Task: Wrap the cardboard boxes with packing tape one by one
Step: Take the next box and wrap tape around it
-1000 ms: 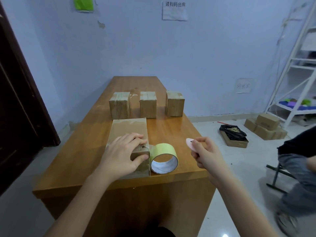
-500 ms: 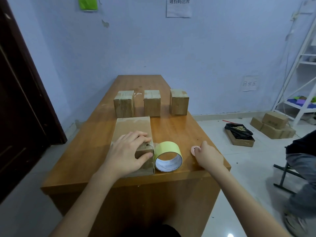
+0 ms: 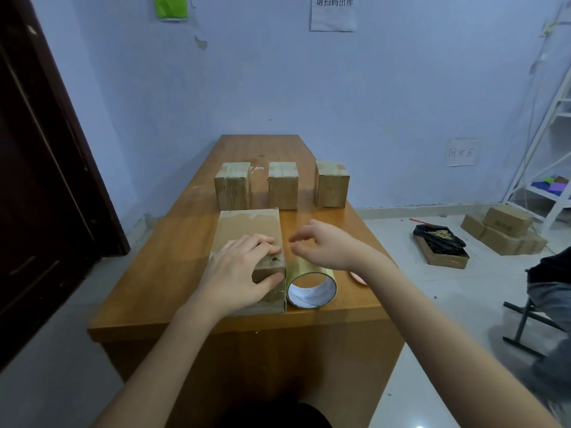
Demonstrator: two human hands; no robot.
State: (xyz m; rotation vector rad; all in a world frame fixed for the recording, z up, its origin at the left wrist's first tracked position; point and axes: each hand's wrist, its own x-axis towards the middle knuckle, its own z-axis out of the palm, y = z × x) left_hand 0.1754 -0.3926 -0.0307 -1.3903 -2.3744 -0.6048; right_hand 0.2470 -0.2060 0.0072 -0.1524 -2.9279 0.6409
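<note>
Right hand (image 3: pixel 332 246) dropped small pink cutter (image 3: pixel 358 278) on worktop, hovered empty, fingers loose, over yellow-green tape roll (image 3: pixel 310 288); left hand (image 3: pixel 244 273) gripped long brown cardboard box (image 3: pixel 250 230). Tape cut done, judged.

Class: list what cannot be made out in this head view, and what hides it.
- Pink object: mostly behind the right hand's wrist.
- Box top, near end: covered by the left hand.
- Wall notice: cut off by the top edge.
- Seated person: cut off by the right edge.

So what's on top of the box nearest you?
The left hand rests on the long box, its grip curled over the near right edge. The cardboard under the palm is hidden.
</note>
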